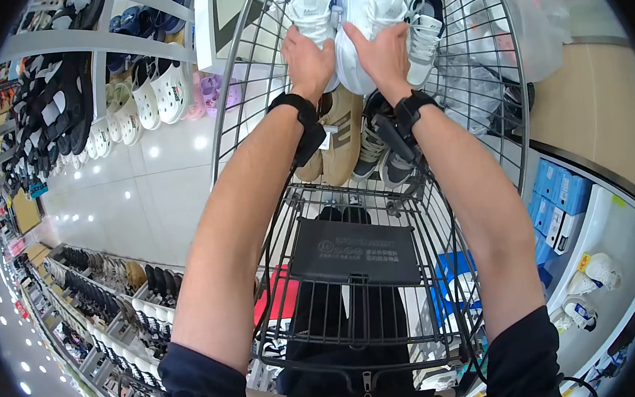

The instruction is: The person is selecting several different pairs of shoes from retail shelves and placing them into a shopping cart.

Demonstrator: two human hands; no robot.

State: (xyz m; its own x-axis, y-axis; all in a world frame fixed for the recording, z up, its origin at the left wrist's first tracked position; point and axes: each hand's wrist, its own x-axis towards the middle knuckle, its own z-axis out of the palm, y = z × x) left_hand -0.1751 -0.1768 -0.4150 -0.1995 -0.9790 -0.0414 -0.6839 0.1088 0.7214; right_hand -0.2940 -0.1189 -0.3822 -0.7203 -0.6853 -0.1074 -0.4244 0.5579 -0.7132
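Inside the wire shopping cart (522,70), both my hands are on white lace-up shoes at the top of the view. My left hand (310,61) is closed on a white sneaker (311,5), with its fingers along the outer side. Just to the right, my right hand (381,53) grips a second, chunkier white sneaker (353,54), its thumb lying on the side. A pale grey-white sneaker (423,44) sits right of that hand. Below the hands lie a tan shoe (342,137) with a paper tag and dark grey sneakers (370,149). My fingertips are partly hidden.
The cart's folding seat with a black panel (355,249) is nearest me. Racks of clogs (171,90) and sandals stand left, above shiny floor (135,202). On the right are blue shoe boxes (559,187), a shelf with white shoes (603,271) and a clear plastic bag (534,17).
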